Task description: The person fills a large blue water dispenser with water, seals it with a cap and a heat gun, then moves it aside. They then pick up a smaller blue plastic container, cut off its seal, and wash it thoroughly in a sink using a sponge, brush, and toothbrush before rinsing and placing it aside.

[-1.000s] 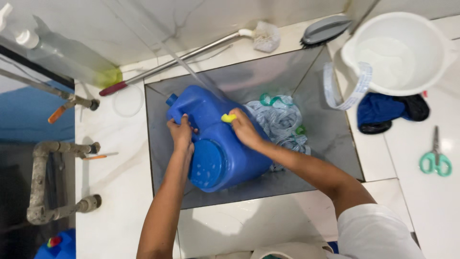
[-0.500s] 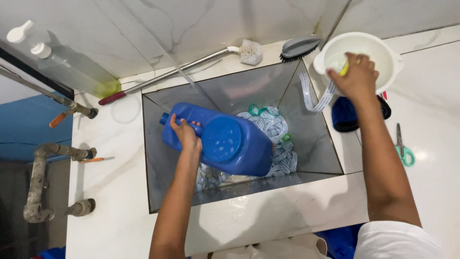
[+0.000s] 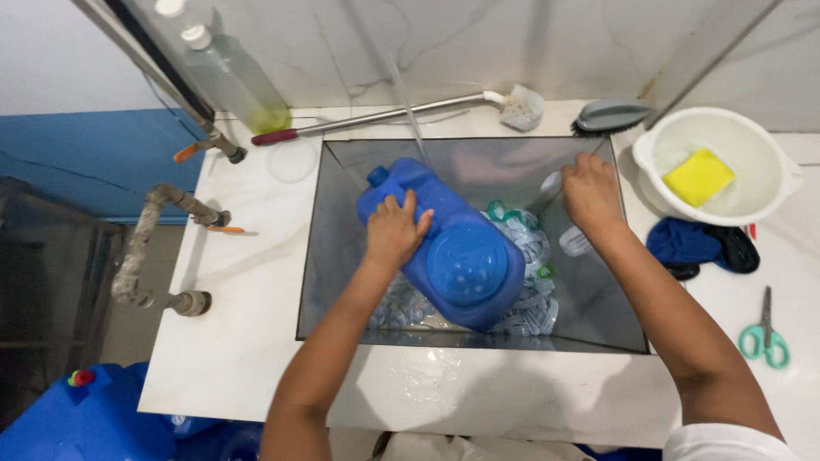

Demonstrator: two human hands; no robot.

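Far left: clear bottle (image 3: 235,81) with yellowish liquid against the wall, long-handled brush (image 3: 401,113) lying along the far edge of the white tabletop (image 3: 239,341). Left hand (image 3: 395,230) lies flat, fingers spread, pressing on the blue jerrycan (image 3: 453,248), which lies on its side in the steel sink (image 3: 342,196) over a pile of clear plastic caps (image 3: 534,294). Right hand (image 3: 591,192) open, resting at the sink's far right wall. Right of the sink: white basin (image 3: 769,183) holding a yellow sponge (image 3: 699,176), dark blue cloth (image 3: 696,243), green-handled scissors (image 3: 765,335).
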